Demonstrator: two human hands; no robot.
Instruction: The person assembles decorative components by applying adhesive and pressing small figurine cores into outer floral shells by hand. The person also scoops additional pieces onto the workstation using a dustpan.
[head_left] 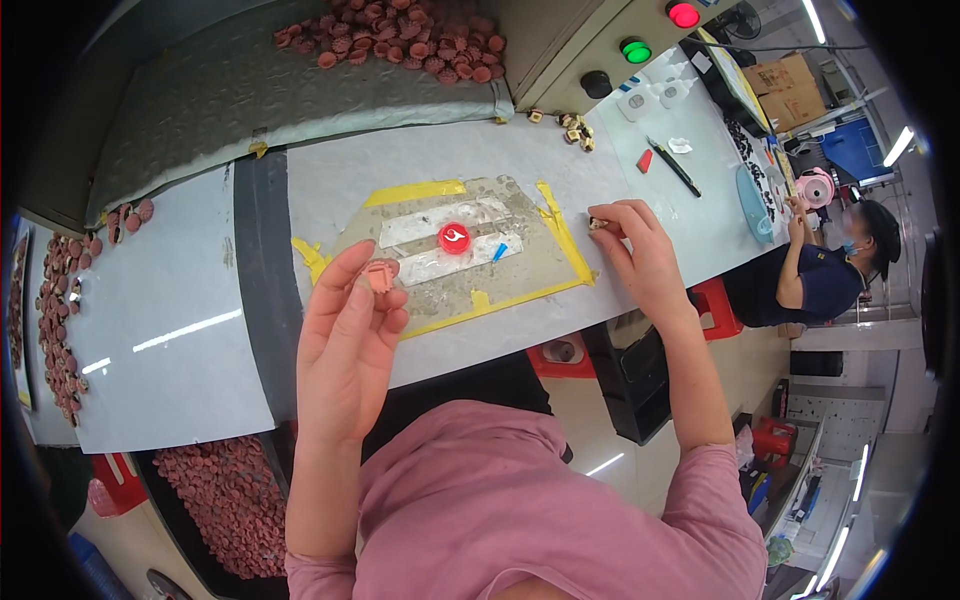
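The left hand (pixel 348 335) pinches a ridged pink piece (pixel 380 277) above the table (pixel 335 155); held only by fingertips, it could slip. The right hand (pixel 650 260) has its fingertips around a small cream-and-dark piece (pixel 597 224); a loose pinch might drop it. Between them sits a round red item (pixel 454 238), which a passing wrist could knock. Beyond, a black pen-like tool (pixel 675 168) might roll if bumped.

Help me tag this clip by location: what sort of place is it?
Probably a small-parts assembly workshop: small reddish ridged pieces lie heaped in bulk, a control panel carries a lit red button and a lit green button, and a co-worker is farther right.
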